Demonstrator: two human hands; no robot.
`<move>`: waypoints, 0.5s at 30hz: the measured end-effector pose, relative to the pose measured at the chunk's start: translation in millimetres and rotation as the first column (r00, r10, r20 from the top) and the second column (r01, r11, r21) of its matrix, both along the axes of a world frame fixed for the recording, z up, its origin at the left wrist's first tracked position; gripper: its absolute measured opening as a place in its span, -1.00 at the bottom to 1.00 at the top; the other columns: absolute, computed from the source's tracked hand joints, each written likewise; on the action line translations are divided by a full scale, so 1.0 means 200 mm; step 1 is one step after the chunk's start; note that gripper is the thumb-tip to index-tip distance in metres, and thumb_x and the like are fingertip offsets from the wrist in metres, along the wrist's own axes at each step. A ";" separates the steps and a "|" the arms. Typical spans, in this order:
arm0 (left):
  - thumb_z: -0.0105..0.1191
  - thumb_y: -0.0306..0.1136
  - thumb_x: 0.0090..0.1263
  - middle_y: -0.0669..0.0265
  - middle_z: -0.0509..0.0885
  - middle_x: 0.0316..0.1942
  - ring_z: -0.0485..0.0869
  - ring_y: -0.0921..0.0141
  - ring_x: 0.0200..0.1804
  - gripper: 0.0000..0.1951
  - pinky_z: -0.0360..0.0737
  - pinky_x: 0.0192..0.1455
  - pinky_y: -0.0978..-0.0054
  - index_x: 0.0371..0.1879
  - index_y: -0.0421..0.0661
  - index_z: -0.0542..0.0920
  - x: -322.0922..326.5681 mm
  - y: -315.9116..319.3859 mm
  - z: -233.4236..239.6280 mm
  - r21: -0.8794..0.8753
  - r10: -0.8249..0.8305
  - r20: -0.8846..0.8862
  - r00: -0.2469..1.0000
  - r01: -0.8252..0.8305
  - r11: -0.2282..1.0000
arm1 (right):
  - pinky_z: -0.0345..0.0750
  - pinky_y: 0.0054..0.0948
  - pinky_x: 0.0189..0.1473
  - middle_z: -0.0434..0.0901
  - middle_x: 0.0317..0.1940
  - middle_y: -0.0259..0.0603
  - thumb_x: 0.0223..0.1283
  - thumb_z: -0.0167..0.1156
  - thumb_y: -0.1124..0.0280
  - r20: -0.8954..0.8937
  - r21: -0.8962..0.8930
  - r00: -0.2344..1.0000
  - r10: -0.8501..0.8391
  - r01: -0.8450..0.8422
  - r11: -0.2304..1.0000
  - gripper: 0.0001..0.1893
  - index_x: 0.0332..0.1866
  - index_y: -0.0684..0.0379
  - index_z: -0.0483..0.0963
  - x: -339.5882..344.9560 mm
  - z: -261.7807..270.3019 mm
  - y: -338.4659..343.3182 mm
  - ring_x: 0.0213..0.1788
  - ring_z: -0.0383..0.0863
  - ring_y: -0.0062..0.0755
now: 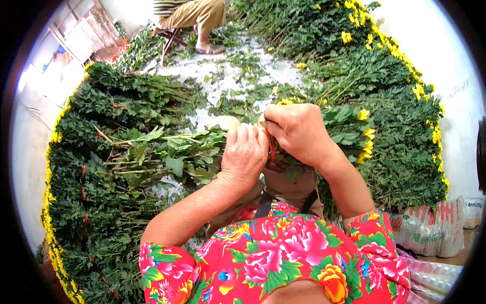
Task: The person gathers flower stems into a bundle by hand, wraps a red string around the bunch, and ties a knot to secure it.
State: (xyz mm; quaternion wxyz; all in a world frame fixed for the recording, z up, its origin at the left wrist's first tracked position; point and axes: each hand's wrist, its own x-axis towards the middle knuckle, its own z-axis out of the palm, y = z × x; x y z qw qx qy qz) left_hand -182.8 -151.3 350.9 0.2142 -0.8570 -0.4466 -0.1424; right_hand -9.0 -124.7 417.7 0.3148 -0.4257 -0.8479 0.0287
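A bunch of yellow-flowered chrysanthemum stems [201, 150] lies across my lap, its blooms to the right and its cut ends to the left. My left hand [245, 154] grips the bunch near its middle, fingers curled over the top. Just to the right, my right hand [298, 131] has its thumb and forefinger pinched together beside a red tie [271, 146] that runs around the stems. The tie's upper end goes out of sight between the two hands.
Tied bunches of chrysanthemums [114, 190] are stacked at left, more [398, 152] at right. Fallen leaves litter the pale floor [224, 87]. A person [197, 19] sits on a folding stool at the top. Plastic sacks [433, 228] lie at lower right.
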 end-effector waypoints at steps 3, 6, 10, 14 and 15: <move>0.14 -0.32 0.25 0.19 0.55 -0.24 0.52 0.21 -0.11 -0.74 0.40 0.07 0.25 -0.14 -0.17 0.54 0.01 -0.13 -0.07 -0.129 -0.002 0.021 1.000 0.005 0.992 | 0.61 -0.22 -0.33 0.68 -0.46 0.01 0.17 0.39 0.37 -0.225 -0.282 0.974 0.005 -0.070 0.957 -0.87 -0.31 0.20 0.67 0.04 -0.18 -0.01 -0.38 0.73 0.00; 0.32 -0.33 0.14 0.12 0.58 -0.20 0.59 0.12 -0.04 -0.62 0.48 0.09 0.19 -0.13 -0.23 0.53 -0.03 -0.26 0.03 -0.257 -0.083 0.162 0.983 0.123 0.959 | 0.61 -0.24 -0.34 0.67 -0.49 -0.01 0.13 0.42 0.38 -0.182 -0.288 0.983 -0.029 -0.025 0.957 -0.86 -0.33 0.23 0.67 0.08 -0.32 -0.13 -0.43 0.72 -0.05; 0.24 -0.46 0.20 0.04 0.65 -0.29 0.68 0.04 -0.20 -0.82 0.64 -0.10 0.10 -0.27 -0.23 0.57 -0.17 -0.15 0.24 -0.633 -0.255 0.188 0.948 0.316 0.707 | 0.61 -0.17 -0.32 0.67 -0.47 -0.09 0.21 0.40 0.37 -0.264 -0.365 0.964 0.032 -0.131 0.922 -0.90 -0.31 0.14 0.67 0.08 -0.28 -0.30 -0.38 0.71 -0.01; 0.18 -0.45 0.25 0.09 0.70 -0.33 0.73 0.10 -0.16 -0.92 0.66 -0.18 0.16 -0.39 -0.20 0.64 -0.17 0.01 0.24 -0.627 -0.318 0.389 0.865 0.501 0.596 | 0.63 -0.23 -0.26 0.69 -0.40 -0.11 0.25 0.35 0.44 -0.337 -0.435 0.941 0.042 -0.195 0.879 -0.94 -0.26 0.17 0.63 0.09 -0.25 -0.36 -0.33 0.73 -0.06; 0.17 -0.43 0.30 0.12 0.71 -0.33 0.74 0.14 -0.20 -0.90 0.65 -0.23 0.20 -0.39 -0.20 0.65 -0.17 0.05 0.23 -0.565 -0.327 0.505 0.799 0.592 0.575 | 0.63 -0.23 -0.25 0.69 -0.38 -0.11 0.25 0.35 0.45 -0.326 -0.440 0.944 0.045 -0.194 0.877 -0.94 -0.26 0.18 0.63 0.10 -0.25 -0.36 -0.32 0.73 -0.07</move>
